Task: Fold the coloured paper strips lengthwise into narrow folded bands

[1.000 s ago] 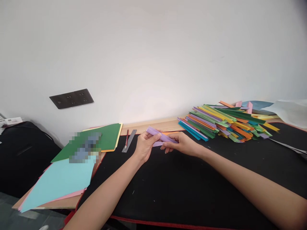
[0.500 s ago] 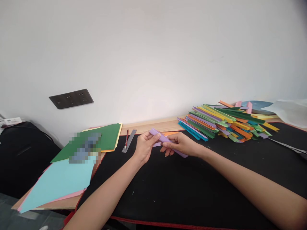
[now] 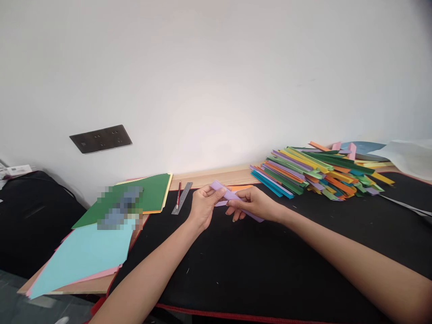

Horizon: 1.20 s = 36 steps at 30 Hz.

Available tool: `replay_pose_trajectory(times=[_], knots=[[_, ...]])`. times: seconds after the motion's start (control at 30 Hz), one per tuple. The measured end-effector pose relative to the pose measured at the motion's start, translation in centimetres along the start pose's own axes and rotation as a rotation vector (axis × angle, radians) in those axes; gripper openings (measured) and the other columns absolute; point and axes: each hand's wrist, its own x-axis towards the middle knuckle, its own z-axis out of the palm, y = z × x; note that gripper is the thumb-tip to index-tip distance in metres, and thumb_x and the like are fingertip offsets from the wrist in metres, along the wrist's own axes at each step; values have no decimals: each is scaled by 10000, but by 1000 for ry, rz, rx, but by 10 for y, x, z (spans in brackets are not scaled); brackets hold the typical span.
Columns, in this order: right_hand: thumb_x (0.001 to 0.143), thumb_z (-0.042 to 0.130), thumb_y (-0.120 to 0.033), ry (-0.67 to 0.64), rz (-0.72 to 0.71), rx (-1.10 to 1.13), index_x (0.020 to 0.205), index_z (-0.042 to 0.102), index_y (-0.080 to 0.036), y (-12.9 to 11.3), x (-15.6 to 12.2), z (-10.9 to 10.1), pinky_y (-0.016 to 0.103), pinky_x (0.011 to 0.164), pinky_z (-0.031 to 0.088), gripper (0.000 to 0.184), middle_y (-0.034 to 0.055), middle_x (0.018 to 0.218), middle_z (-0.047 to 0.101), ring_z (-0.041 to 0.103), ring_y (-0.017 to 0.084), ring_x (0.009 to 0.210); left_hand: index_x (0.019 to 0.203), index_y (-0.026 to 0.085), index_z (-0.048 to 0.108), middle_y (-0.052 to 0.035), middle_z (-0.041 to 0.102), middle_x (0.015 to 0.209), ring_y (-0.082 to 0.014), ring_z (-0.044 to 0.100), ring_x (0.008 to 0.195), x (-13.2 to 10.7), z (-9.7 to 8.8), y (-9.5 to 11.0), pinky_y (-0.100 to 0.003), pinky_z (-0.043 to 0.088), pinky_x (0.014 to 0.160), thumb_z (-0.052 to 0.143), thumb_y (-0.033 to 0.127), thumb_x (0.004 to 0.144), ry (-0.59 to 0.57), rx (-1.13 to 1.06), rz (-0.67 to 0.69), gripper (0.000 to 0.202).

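A narrow purple paper strip (image 3: 230,194) slants above the black mat, its far end up and to the left. My left hand (image 3: 205,204) pinches that upper end between thumb and fingers. Farther down the strip, my right hand (image 3: 251,203) is closed around it, thumb on top, some fingers curled below. Behind the hands lies an orange paper piece (image 3: 240,187), partly covered by them. Another bit of purple paper (image 3: 222,203) shows between the hands; whether it belongs to the held strip I cannot tell.
To the right lies a heap of folded coloured paper strips (image 3: 313,173), with scissors (image 3: 405,205) nearer the edge. A ruler (image 3: 183,198) and a pencil (image 3: 178,194) rest left of my hands. Green sheets (image 3: 155,193) and light blue sheets (image 3: 84,256) lie on the left.
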Motion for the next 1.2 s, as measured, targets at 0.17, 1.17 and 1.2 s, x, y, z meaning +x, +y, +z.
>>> replay_pose_trajectory(times=[0.17, 1.17, 1.2], knots=[[733, 557, -490, 5, 12, -2, 815, 618, -88, 0, 0, 1, 215, 517, 492, 415, 105, 793, 684, 652, 138, 595, 729, 91, 642, -63, 661, 705, -146, 604, 673, 0, 0, 0, -297, 468, 718, 706, 200, 618, -6, 5, -4, 169], [738, 540, -507, 0, -22, -2, 778, 631, -84, -3, -3, 1, 222, 522, 486, 434, 100, 752, 684, 648, 141, 588, 766, 98, 661, -85, 682, 764, -167, 617, 696, -4, 5, 7, -310, 478, 709, 685, 212, 645, 6, 120, 23, 168], [737, 540, -508, 1, -24, -3, 776, 630, -83, -3, -3, 1, 223, 522, 486, 437, 100, 749, 684, 647, 140, 585, 761, 97, 659, -83, 681, 758, -167, 617, 694, -5, 5, 7, -311, 479, 707, 688, 212, 641, 12, 121, 23, 168]])
